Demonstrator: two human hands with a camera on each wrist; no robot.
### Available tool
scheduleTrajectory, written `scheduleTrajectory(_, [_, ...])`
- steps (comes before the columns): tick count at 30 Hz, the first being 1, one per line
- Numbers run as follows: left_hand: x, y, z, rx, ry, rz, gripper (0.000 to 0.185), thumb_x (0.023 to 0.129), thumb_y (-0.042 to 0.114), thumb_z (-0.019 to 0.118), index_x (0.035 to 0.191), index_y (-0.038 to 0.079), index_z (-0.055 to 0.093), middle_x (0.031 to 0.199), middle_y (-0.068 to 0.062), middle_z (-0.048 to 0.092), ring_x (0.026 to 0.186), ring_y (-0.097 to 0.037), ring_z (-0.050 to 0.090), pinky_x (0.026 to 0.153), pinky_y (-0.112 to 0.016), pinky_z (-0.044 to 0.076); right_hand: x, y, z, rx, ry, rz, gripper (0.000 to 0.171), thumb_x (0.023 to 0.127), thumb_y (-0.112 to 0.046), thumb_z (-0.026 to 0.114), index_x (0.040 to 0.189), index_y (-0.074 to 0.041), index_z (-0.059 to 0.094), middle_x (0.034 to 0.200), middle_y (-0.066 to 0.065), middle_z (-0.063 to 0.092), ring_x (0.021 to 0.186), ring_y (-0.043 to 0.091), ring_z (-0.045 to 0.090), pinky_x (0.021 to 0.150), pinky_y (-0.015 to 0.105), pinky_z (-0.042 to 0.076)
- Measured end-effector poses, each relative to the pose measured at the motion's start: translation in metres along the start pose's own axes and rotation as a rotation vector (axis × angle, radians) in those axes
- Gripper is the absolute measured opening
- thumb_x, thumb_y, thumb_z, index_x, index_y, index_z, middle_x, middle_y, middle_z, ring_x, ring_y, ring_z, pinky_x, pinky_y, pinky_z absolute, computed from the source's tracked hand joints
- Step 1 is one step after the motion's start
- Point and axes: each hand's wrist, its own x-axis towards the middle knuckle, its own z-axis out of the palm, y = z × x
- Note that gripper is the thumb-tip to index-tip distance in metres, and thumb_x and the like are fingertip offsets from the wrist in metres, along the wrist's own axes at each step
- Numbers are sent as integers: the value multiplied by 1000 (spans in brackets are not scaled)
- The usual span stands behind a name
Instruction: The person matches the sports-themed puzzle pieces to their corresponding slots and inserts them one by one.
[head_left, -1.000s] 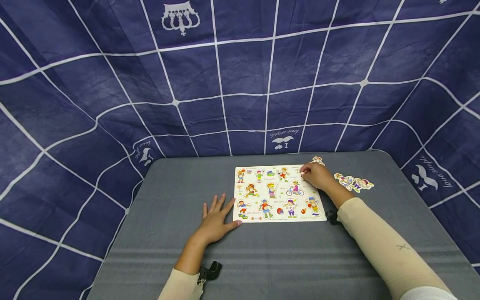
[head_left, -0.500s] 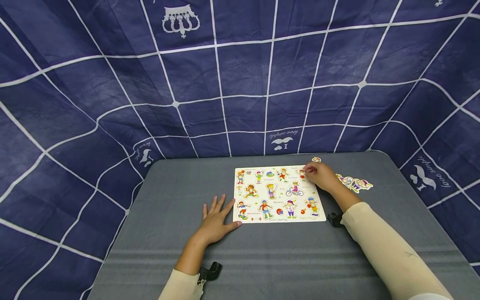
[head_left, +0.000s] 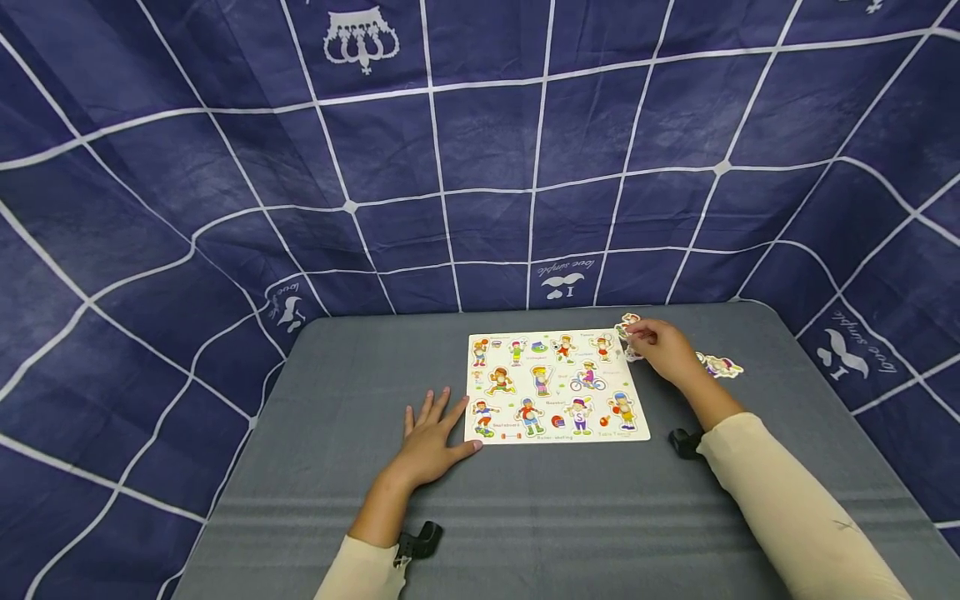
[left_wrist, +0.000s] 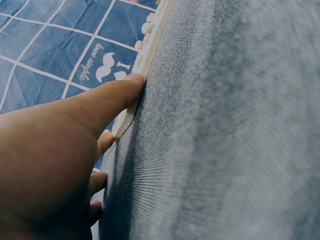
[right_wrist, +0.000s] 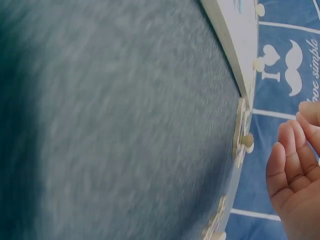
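Head view: right hand (head_left: 663, 350) has carried a pinched puzzle piece (head_left: 628, 327) off the board (head_left: 555, 385); left hand (head_left: 431, 443) stays flat, steadying it.

The puzzle board (head_left: 557, 387) lay on the table (head_left: 525, 517). The left hand (head_left: 430, 442) rested at the board's near-left corner; loose pieces (head_left: 722, 366) lay right of the board.

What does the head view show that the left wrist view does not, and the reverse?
Head only: the whole puzzle board face, the right hand beside its far right corner, loose pieces on the table.
Left wrist only: the thumb pressed against the board's edge, close up.
Both: the left hand, board, grey table, blue cloth.
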Motion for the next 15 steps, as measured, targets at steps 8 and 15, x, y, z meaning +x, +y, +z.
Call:
scheduleTrajectory(8, [0, 1, -1, 4, 2, 2, 81, 90, 61, 66, 159, 28, 37, 170, -11, 18, 159, -39, 5, 121, -70, -3, -8, 7, -12, -12, 38, -18, 25, 98, -14, 64, 117, 1, 69, 105, 19, 69, 86, 14, 59, 69, 16, 44])
scheduleTrajectory(15, [0, -1, 0, 7, 2, 0, 82, 90, 62, 66, 158, 28, 37, 170, -11, 19, 159, -40, 5, 121, -71, -2, -15, 18, -23, -9, 76, -5, 26, 101, -22, 63, 116, -1, 69, 104, 16, 68, 76, 0, 54, 63, 16, 45])
